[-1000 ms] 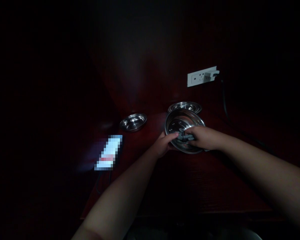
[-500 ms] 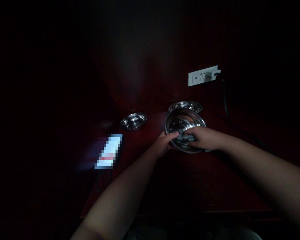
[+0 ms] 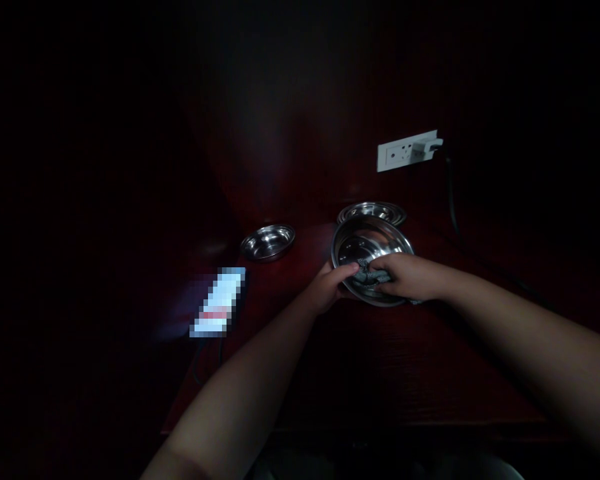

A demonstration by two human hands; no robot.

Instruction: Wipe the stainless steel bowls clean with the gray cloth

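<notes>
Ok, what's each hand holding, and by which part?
The left hand holds the metal bowl by its near-left rim, thumb inside; the right hand holds a bunched cloth, exact part unclear.

bare forearms [image 3: 250, 383], bare fingers [image 3: 387, 261]

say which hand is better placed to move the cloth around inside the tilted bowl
Probably the right hand: it grips the cloth inside the bowl, while the left hand holds the bowl's side, thumb over the rim.
</notes>
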